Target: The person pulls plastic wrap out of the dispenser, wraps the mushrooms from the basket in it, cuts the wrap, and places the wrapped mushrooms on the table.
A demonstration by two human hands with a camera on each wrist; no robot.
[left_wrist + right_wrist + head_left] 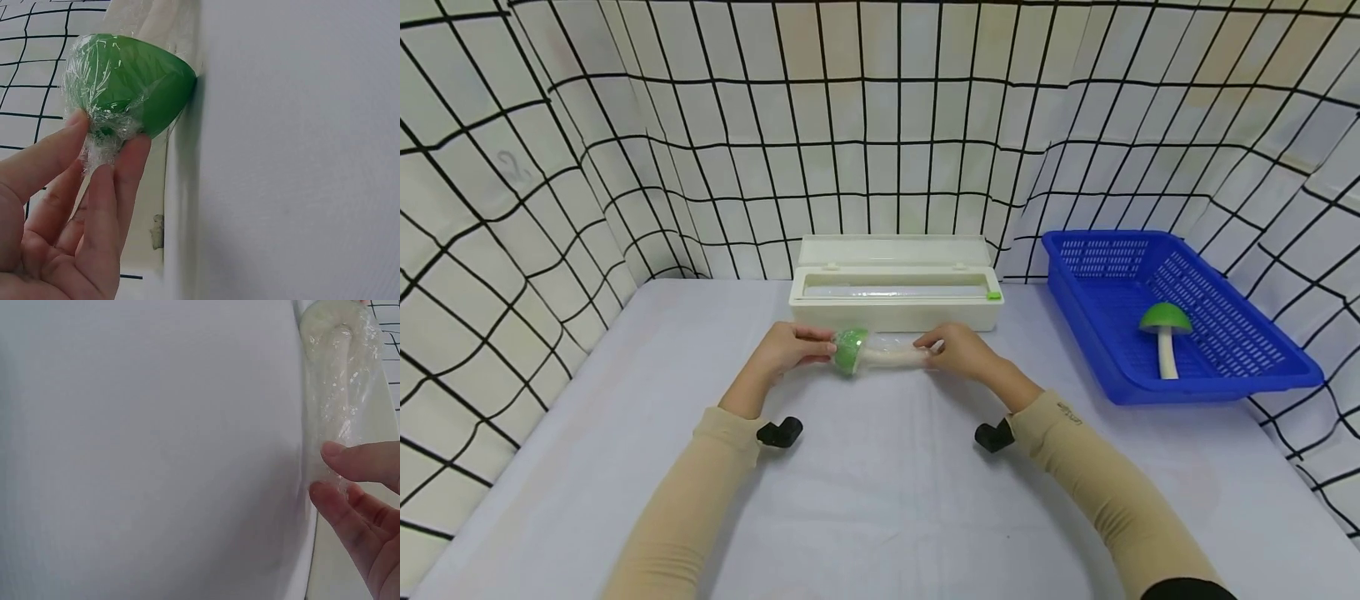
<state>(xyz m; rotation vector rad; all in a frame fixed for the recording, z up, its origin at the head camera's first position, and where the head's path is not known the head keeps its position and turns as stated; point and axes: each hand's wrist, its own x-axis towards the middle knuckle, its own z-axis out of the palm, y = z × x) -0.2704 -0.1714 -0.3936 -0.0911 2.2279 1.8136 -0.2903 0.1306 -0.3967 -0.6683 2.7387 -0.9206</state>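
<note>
A toy mushroom [891,357] with a green cap and pale stem lies on its side on the white cloth, wrapped in clear cling film [103,147]. My left hand [790,348] is at the cap end, where thumb and fingers pinch the bunched film against the green cap [128,81]. At the stem's other end, my right hand [958,348] pinches the film-covered tip between thumb and fingers. In the right wrist view the pale stem [337,381] runs up through the film to the cap's underside. Just behind stands a white cling film dispenser [895,315], lid raised.
On the right sits a blue plastic basket [1078,333] holding another green-capped mushroom [1167,321], without visible wrap. A black wire grid [898,142] rises around the table's back and sides. The dispenser has a green slider [994,296] at its right end.
</note>
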